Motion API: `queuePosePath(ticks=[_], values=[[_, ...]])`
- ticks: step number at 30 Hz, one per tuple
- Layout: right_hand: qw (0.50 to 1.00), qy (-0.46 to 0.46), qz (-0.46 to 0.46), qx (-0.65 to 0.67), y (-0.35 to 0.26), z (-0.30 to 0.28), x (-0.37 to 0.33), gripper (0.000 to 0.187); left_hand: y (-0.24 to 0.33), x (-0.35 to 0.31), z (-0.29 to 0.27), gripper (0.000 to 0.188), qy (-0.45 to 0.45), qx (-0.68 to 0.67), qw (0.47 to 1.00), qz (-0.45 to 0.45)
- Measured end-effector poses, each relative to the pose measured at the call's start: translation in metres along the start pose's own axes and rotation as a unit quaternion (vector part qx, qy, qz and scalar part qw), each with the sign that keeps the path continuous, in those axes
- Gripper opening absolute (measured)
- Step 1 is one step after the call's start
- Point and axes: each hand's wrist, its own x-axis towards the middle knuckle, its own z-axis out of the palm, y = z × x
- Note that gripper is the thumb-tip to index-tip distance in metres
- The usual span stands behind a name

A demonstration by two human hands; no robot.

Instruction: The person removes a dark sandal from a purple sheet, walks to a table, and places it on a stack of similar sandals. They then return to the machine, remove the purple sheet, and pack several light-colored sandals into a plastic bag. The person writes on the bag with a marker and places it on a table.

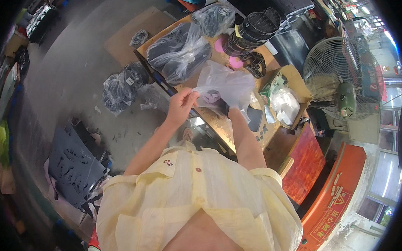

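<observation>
My left hand (182, 103) pinches the edge of a clear plastic bag (225, 79) over the near part of the workbench. The bag is held open and spreads to the right of that hand. My right hand (232, 112) reaches into the bag's mouth; its fingers are hidden by the plastic and by a dark shape beside them. Through the film a pale, lilac-tinted piece shows, too blurred to name. Just right of my right wrist lies a flat dark sheet (254, 119) on the bench.
Bagged black goods (179, 53) fill the workbench's (216, 128) far left. Behind stand stacked black rings (259, 27) and pink discs (235, 62). A cardboard box (297, 80) with clear bags sits right, beside a large fan (346, 87). More bagged black goods (122, 88) lie on the floor.
</observation>
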Motion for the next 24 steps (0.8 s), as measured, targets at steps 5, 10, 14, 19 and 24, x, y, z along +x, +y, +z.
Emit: queuePosePath(ticks=[5,10,14,19,24], values=[[0.993,-0.004,-0.072,-0.094,0.025,-0.023,-0.041,0.053,-0.012,0.005,-0.019,0.021,-0.047,0.139,0.989,-0.004],[0.968,-0.036,-0.139,-0.208,0.051,-0.072,-0.109,0.055,-0.011,0.029,-0.041,0.031,0.003,0.318,0.936,0.148],[0.96,-0.128,-0.178,-0.174,0.066,-0.073,-0.154,0.056,0.003,0.064,-0.049,0.028,0.076,0.206,0.973,0.073],[0.857,0.113,-0.135,0.485,0.118,-0.044,-0.126,0.028,0.019,0.072,-0.011,0.02,-0.108,0.04,0.975,0.188],[0.438,0.145,0.154,0.874,0.138,-0.027,-0.076,0.01,0.03,0.05,0.059,0.015,-0.368,-0.132,0.92,0.011]])
